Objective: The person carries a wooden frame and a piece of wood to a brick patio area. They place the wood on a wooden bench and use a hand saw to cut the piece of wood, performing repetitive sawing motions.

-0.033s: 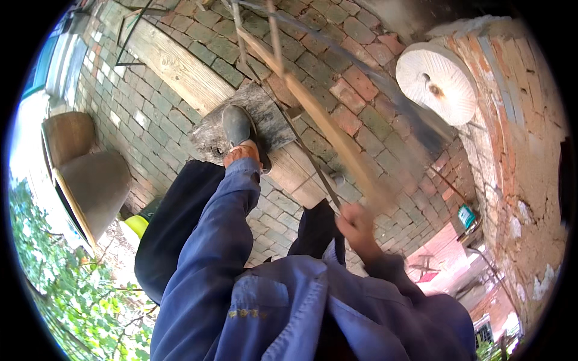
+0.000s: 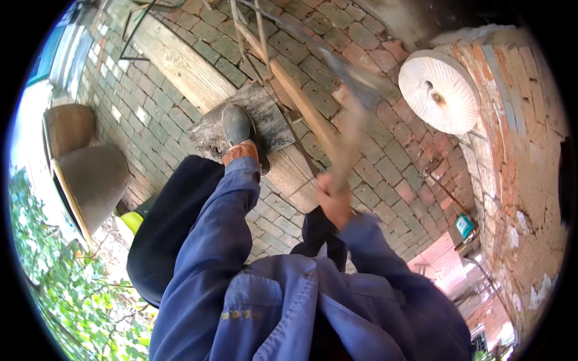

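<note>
My right hand (image 2: 333, 202) is closed round the near end of a wooden frame saw (image 2: 304, 108), where motion blurs the wood. The saw slants away from me, with its dark narrow blade beside the plank and block. My left hand (image 2: 239, 153) reaches down to the heel of a dark slip-on shoe (image 2: 236, 123); its fingers do not show clearly. The shoe stands on a rough grey wood block (image 2: 208, 133). Under the block runs a long pale plank (image 2: 180, 63), and its nearer stretch shows again between my legs.
Brick paving (image 2: 385, 144) surrounds the plank. A round grooved millstone (image 2: 438, 91) stands by the brick wall (image 2: 512, 156) at right. Two brown rounded vessels (image 2: 93, 180) and a yellow-green object (image 2: 129, 222) are at left. A thin dark metal frame (image 2: 133, 58) crosses the plank's far end.
My right hand and the saw have moved away from me and leftward. The saw's blurred near end now shows more. My left hand and the shoe have kept their place.
</note>
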A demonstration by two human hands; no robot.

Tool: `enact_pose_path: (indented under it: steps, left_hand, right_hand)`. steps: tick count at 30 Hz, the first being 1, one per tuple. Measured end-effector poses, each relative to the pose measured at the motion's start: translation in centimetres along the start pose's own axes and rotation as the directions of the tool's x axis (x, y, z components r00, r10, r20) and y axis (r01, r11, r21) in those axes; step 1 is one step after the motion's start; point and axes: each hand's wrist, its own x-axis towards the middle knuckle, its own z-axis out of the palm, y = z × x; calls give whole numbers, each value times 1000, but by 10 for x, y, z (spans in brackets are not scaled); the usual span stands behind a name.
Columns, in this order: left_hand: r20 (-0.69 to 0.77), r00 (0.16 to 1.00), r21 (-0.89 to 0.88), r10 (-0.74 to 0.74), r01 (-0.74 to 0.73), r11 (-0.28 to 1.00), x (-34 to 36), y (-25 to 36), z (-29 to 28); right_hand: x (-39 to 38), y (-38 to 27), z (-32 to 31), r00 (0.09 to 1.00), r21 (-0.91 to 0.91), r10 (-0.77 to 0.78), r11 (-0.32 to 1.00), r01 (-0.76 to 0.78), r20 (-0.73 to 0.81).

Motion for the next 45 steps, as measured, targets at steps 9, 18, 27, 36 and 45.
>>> enact_pose_path:
  steps: [9,18,27,36,45]
  left_hand:
    - [502,865,19,-16,8,1000,-11,20,-95]
    - [443,894,-39,-66,93,995,-14,16,-112]
    - [469,875,-62,-119,167,984,-15,17,-100]
    - [418,892,-23,-172,200,980,-9,23,-82]
    - [465,879,-38,-106,140,989,-9,24,-105]
  right_hand:
    - [-118,-45,-57,996,49,68,996,-71,62]
    - [-175,-40,-69,966,222,-72,975,16,249]
    - [17,-24,29,998,175,7,985,6,-70]
    - [-92,-32,-45,996,59,43,997,-48,78]
    - [-190,-54,-107,942,617,49,744,-257,333]
